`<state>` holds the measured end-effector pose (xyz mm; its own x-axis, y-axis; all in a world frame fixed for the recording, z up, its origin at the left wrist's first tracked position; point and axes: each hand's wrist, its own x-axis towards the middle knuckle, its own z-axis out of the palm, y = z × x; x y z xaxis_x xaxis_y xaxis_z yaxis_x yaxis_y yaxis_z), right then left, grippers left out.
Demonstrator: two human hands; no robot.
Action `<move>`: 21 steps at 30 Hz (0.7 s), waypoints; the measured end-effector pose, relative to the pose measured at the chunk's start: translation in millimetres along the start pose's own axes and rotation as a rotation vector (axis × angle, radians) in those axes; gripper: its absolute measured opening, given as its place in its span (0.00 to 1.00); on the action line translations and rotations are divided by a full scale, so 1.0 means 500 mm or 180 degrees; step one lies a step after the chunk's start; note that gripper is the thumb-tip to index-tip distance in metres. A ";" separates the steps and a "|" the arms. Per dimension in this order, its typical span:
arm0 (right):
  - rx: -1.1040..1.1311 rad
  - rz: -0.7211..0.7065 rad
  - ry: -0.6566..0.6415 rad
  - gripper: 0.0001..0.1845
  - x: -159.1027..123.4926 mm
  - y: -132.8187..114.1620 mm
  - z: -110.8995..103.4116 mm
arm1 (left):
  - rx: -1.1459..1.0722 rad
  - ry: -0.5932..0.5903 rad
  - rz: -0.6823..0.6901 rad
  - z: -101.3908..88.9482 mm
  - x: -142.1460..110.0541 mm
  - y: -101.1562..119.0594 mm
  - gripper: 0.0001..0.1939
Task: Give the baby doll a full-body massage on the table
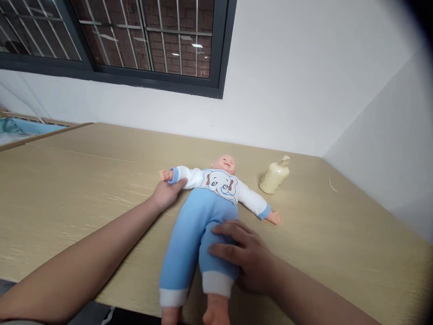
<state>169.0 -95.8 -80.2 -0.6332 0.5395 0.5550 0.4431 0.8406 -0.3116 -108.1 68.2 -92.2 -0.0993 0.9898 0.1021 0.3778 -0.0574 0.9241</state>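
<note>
Blue trousers and a white top clothe the doll (219, 205), lying face-up on the tabletop (324, 253) under my two hands.
My left hand (167, 195) sits at the doll's sleeve, thumb against the cloth; its other fingers are hidden, so I can't tell if it pinches. My right hand (252, 257) spreads its fingers over one of the doll's legs. A cream pump bottle (274, 177) stands near the doll's head, and a barred window (149, 38) rises beyond the doll.
</note>
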 end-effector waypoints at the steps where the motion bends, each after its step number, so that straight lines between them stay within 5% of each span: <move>1: 0.0009 -0.0039 -0.0084 0.30 0.000 -0.005 0.004 | -0.0135 0.0018 -0.0115 0.001 0.004 -0.003 0.22; 10: 0.0060 0.0034 -0.0906 0.29 0.013 -0.025 -0.001 | -0.0859 -0.0600 -0.0700 0.007 -0.013 0.010 0.27; 16: 0.0774 0.0572 0.0106 0.18 0.010 0.022 -0.027 | -0.0670 -0.0959 -0.0800 -0.002 -0.038 0.033 0.31; 19: 0.0466 0.1517 0.0590 0.06 0.010 0.057 -0.023 | -0.0368 -0.1115 -0.0776 -0.004 -0.052 0.050 0.33; 21: 0.0322 0.2226 0.0507 0.09 0.013 0.075 -0.021 | -0.0184 -0.1096 -0.0698 -0.006 -0.060 0.061 0.34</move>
<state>188.1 -61.1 -80.1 -0.1194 0.9455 0.3028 0.6448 0.3058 -0.7005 -96.4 36.6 -66.1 0.1459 0.9646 -0.2195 0.3285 0.1621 0.9305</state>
